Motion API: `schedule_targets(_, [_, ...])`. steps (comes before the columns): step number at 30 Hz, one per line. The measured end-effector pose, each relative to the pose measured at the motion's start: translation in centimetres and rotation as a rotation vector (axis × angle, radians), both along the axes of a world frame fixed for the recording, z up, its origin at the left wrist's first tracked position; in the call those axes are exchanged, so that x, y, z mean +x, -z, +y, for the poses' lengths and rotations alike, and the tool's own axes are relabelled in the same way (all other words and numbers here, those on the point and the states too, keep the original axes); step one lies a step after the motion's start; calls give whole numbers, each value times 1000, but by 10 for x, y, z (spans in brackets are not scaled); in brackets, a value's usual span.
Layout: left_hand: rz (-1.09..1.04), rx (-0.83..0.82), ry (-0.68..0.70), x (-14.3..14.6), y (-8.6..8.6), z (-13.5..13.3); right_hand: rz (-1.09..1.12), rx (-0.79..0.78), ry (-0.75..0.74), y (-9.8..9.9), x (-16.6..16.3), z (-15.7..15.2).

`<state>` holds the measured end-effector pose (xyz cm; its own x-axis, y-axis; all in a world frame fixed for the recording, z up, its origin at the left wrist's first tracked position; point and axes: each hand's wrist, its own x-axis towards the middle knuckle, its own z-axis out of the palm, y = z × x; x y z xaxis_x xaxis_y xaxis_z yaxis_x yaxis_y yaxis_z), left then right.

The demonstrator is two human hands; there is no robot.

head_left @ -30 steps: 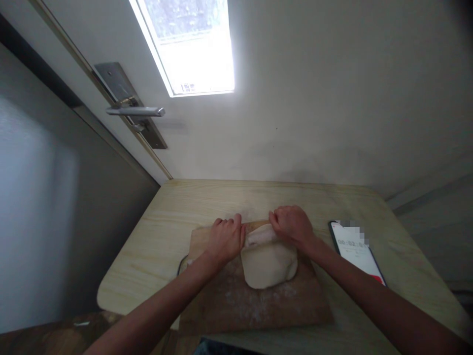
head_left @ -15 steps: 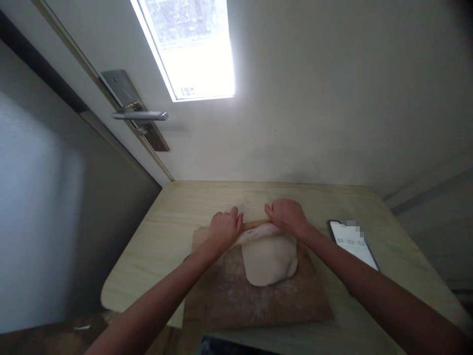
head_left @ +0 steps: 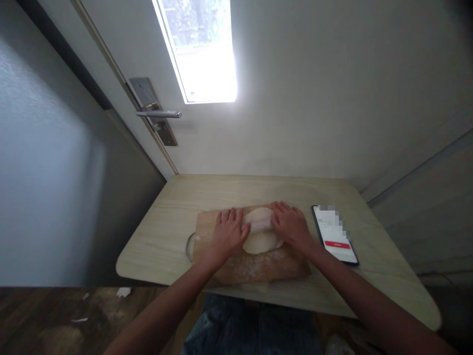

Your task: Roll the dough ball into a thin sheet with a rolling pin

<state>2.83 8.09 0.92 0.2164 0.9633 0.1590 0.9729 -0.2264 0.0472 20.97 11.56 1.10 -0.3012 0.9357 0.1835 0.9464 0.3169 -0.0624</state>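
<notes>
— Where is our dough?

— Our dough lies on the wooden board, close to the far edge. The board sits on the pale surface.

— And our hands?

— Our left hand lies flat at the dough's left side. Our right hand lies flat at its right side. Our fingers are stretched out straight and are not curled around anything. A pale bar runs over the dough between our hands. It may be a rolling stick, but we cannot tell for sure.

— How do we think the dough feels?

— Soft and squashy, we think, and a bit sticky. The white flour on the board should stop it sticking. It looks floppy, so if we lift it by one edge it may sag and stretch.

— So where do we take hold?

— We think from below, with flat fingers under both sides, so it keeps its shape.

— Anything close by?

— A phone lies on the surface just right of the board, apart from our right hand.
</notes>
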Motion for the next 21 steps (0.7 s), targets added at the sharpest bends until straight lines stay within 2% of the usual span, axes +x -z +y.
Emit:
schedule_targets(5, [-11, -2, 3, 2, 1, -11, 20, 52, -20, 5, 4, -11])
schedule_targets(9, [9, 9, 8, 3, 1, -8, 21, 46, -24, 9, 3, -8])
schedule_targets(16, [36, -40, -14, 1, 2, 21, -32, -72, 19, 7, -7, 22])
schedule_targets(21, [-24, -117, 9, -4, 4, 45, -76, -197, 16, 1, -13, 44])
